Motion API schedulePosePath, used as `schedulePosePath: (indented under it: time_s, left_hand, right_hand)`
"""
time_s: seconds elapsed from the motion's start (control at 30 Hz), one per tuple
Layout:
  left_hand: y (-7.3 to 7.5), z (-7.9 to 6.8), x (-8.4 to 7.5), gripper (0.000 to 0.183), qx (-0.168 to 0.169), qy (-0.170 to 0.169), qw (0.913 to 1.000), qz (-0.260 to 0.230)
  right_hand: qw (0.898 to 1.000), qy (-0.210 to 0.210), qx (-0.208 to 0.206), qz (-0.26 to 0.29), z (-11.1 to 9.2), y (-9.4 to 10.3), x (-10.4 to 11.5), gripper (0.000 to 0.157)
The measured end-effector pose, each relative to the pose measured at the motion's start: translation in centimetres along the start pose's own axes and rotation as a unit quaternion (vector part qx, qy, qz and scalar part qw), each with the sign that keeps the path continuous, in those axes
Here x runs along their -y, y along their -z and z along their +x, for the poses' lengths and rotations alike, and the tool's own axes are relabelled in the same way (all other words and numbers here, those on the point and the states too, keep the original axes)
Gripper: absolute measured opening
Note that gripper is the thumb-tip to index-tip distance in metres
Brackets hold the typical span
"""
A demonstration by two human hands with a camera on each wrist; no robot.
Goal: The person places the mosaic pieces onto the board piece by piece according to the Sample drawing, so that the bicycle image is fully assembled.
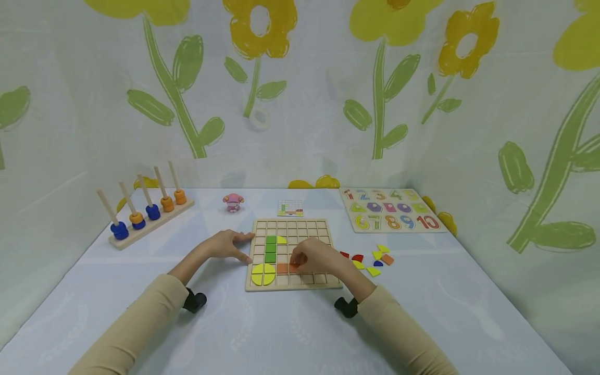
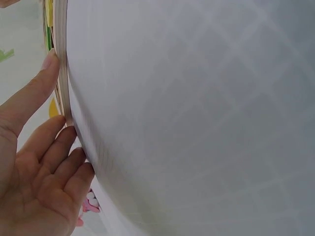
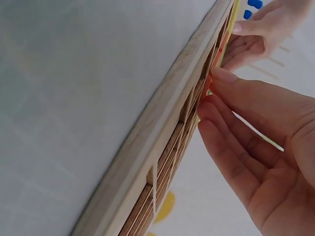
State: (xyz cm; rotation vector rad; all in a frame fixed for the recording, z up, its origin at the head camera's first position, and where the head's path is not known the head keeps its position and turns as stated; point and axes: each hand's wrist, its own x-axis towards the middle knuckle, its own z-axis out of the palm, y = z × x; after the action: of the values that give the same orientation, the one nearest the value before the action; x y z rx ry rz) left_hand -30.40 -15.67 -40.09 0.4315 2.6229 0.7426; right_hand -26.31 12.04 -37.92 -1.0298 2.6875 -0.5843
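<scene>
A wooden grid board point(image 1: 294, 287) lies on the table before me. My right hand point(image 1: 314, 256) pinches an orange square tile point(image 1: 294, 267) between thumb and fingers at the board's lower row, beside another orange square point(image 1: 282, 268). In the right wrist view, the right thumb and fingertips are right at the grid. My left hand point(image 1: 227, 246) touches the board's left edge with thumb and fingers, which the left wrist view shows extended against the side. Yellow quarter-circles point(image 1: 263, 274) form a disc at the lower left corner, with green squares point(image 1: 270, 248) and one yellow quarter-circle point(image 1: 281, 240) above.
Loose tiles point(image 1: 373, 271) in yellow, red, blue and orange lie right of the board. A pattern card point(image 1: 290, 213) and a pink figurine point(image 1: 233, 202) stand behind it. A peg stacker point(image 1: 154, 223) is at back left, a number puzzle point(image 1: 394, 211) at back right.
</scene>
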Motion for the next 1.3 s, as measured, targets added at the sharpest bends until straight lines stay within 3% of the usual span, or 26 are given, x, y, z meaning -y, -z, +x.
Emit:
schedulePosePath:
  time_s: [0.4,0.53,0.83,1.3]
  left_hand:
    - [0.0,-0.1,-0.1,0.084,-0.001,0.002,1.0,0.002]
    - [0.1,-0.3,-0.2,0.086,0.003,0.001,1.0,0.001]
    - [0.0,-0.1,0.0,0.083,-0.002,0.002,1.0,0.003]
    - [0.0,-0.2,0.0,0.082,-0.006,-0.006,0.9998,0.017]
  right_hand:
    - [0.998,0.042,0.011,0.038,-1.4,0.6,-0.6,0.023]
    - [0.997,0.053,-0.018,0.047,-2.2,0.7,-1.1,0.023]
    - [0.99,0.029,-0.116,0.069,-3.9,0.9,-2.9,0.017]
    - [0.987,-0.006,-0.153,0.059,-9.0,3.1,-5.8,0.016]
